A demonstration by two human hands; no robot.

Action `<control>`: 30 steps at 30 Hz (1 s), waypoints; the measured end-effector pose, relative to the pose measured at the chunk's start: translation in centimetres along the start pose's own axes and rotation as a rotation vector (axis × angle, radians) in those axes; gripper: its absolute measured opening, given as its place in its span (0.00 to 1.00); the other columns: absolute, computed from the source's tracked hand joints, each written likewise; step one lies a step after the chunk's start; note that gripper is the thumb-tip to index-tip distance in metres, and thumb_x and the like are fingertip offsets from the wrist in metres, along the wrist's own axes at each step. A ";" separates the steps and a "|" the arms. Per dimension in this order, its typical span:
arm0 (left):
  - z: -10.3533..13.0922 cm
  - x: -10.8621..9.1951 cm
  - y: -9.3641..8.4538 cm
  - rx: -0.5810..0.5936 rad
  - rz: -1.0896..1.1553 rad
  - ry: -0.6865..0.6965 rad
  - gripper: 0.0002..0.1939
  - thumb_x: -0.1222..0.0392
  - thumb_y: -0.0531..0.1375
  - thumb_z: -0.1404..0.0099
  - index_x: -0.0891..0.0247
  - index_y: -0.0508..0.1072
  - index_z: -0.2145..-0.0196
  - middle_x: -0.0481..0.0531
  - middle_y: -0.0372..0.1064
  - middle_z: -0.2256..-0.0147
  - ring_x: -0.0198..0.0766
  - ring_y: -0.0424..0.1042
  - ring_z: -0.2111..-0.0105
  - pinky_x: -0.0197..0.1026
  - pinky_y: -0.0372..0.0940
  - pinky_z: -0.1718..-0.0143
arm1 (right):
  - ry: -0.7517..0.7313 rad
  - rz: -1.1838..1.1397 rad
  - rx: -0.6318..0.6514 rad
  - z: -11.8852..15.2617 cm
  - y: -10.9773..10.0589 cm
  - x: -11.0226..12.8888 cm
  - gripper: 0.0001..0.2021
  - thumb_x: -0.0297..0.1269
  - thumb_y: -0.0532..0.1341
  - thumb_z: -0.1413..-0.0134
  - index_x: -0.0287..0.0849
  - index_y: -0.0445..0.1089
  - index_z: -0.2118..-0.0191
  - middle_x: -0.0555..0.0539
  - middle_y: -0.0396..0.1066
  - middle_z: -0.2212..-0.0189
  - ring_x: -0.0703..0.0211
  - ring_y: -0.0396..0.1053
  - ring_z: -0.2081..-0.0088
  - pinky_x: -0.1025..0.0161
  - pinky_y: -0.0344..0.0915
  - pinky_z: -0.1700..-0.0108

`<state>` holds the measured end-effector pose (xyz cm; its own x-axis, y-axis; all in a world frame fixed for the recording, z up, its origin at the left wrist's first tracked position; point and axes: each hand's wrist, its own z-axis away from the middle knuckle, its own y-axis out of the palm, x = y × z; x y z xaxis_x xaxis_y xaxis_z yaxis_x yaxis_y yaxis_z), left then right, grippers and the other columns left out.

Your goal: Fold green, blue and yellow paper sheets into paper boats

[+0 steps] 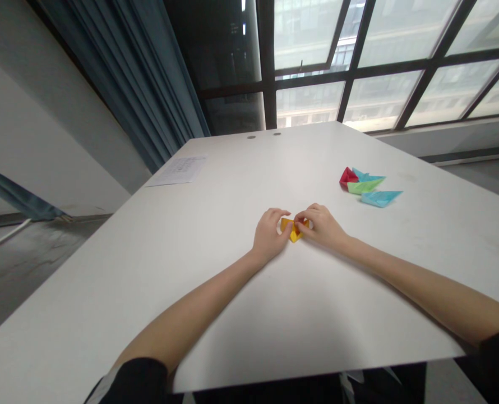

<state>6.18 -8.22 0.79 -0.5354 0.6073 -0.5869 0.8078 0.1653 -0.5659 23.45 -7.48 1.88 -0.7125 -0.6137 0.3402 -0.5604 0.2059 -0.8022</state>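
A small piece of folded yellow paper is held between my two hands, low over the middle of the white table. My left hand grips its left side, with the thumb across the front. On the other side, my right hand pinches the paper's right part between thumb and fingers. The fingers cover both ends, so the full folded shape is partly hidden. A pointed tip of the paper shows below, between the two thumbs.
Folded paper boats lie to the right: a red one, a green one and blue ones, one of them a separate blue boat. A printed sheet rests near the left edge. Windows and a blue curtain stand beyond.
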 end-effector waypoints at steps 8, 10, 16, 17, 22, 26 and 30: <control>-0.4 0.7 0.5 -0.099 0.607 -0.297 0.17 0.60 0.56 0.45 0.62 0.60 0.57 0.57 0.61 0.53 0.39 0.65 0.55 0.41 0.62 0.58 | 0.277 -0.286 -0.169 -0.3 -0.2 -0.6 0.07 0.37 0.57 0.52 0.42 0.71 0.68 0.49 0.72 0.73 0.60 0.66 0.69 0.62 0.59 0.64; -0.5 0.9 0.7 -0.076 0.735 -0.348 0.17 0.60 0.58 0.46 0.63 0.61 0.58 0.57 0.62 0.53 0.39 0.65 0.54 0.42 0.62 0.56 | 0.343 -0.398 -0.189 -0.3 0.0 -0.8 0.09 0.39 0.57 0.53 0.41 0.71 0.68 0.49 0.72 0.74 0.60 0.66 0.71 0.63 0.59 0.67; -0.7 0.4 0.8 0.029 0.934 -0.428 0.23 0.57 0.64 0.52 0.66 0.66 0.58 0.59 0.67 0.55 0.42 0.67 0.55 0.44 0.60 0.53 | 0.458 -0.643 -0.198 -0.3 0.4 -0.5 0.12 0.42 0.59 0.55 0.38 0.70 0.68 0.47 0.72 0.74 0.61 0.67 0.73 0.66 0.57 0.75; -0.6 0.3 0.7 0.041 0.950 -0.428 0.24 0.57 0.65 0.53 0.66 0.67 0.58 0.59 0.67 0.54 0.42 0.67 0.55 0.44 0.60 0.52 | 0.473 -0.669 -0.188 -0.3 0.4 -0.3 0.12 0.43 0.59 0.56 0.38 0.70 0.68 0.46 0.72 0.74 0.62 0.66 0.74 0.66 0.57 0.75; -0.6 0.5 0.6 0.067 1.054 -0.439 0.24 0.53 0.63 0.50 0.65 0.68 0.56 0.59 0.67 0.54 0.44 0.66 0.54 0.44 0.62 0.56 | 0.518 -0.756 -0.176 -0.3 0.5 0.1 0.14 0.44 0.61 0.58 0.38 0.70 0.68 0.46 0.71 0.74 0.62 0.66 0.74 0.66 0.59 0.74; -0.7 0.9 0.6 0.086 1.114 -0.464 0.22 0.51 0.60 0.47 0.64 0.69 0.57 0.58 0.67 0.54 0.44 0.66 0.55 0.41 0.63 0.61 | 0.543 -0.829 -0.190 -0.1 0.7 -0.1 0.15 0.45 0.62 0.58 0.38 0.69 0.69 0.46 0.71 0.75 0.60 0.67 0.73 0.64 0.63 0.71; -0.6 1.0 0.7 0.079 1.046 -0.472 0.23 0.53 0.63 0.50 0.61 0.67 0.56 0.57 0.66 0.53 0.41 0.67 0.58 0.38 0.63 0.64 | 0.547 -0.881 -0.192 -0.1 0.9 -0.3 0.15 0.45 0.62 0.59 0.38 0.69 0.69 0.46 0.71 0.74 0.60 0.68 0.72 0.63 0.64 0.70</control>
<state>6.37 -7.05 0.15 0.3357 0.0637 -0.9398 0.9024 -0.3077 0.3015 23.07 -7.06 1.08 -0.0874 -0.1879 0.9783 -0.9961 0.0012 -0.0887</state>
